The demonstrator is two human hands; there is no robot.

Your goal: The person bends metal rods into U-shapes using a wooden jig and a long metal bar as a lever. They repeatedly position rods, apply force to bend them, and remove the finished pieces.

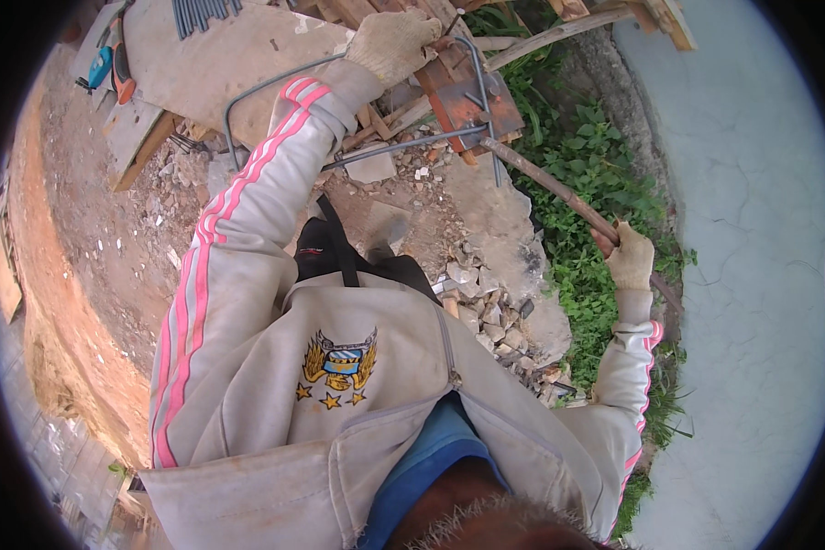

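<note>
The pale jacket (pixel 257 394) fills the near middle; beyond it a worn board (pixel 174 73) lies far left. A grey steel rod (pixel 403 147), bent into an open frame, stretches from beside the board to the far middle. The step in hand looks to be making a bend in it with the brown lever bar (pixel 559 190), which slants near and right. The right hand (pixel 632 257) has its fingers wrapped round the bar; the left hand (pixel 392 46) appears to clasp the rod's far side, fingertips hidden. The rod meets the bar at a rust-red block (pixel 458 110). The next move seems to call for a firm hold on the left and a steady swing on the right. The jacket's winged emblem (pixel 339 362) carries stars; no writing is legible on the blue tape measure (pixel 99 67), and a tiny red mark (pixel 310 250) on black cloth is too small to read
</note>
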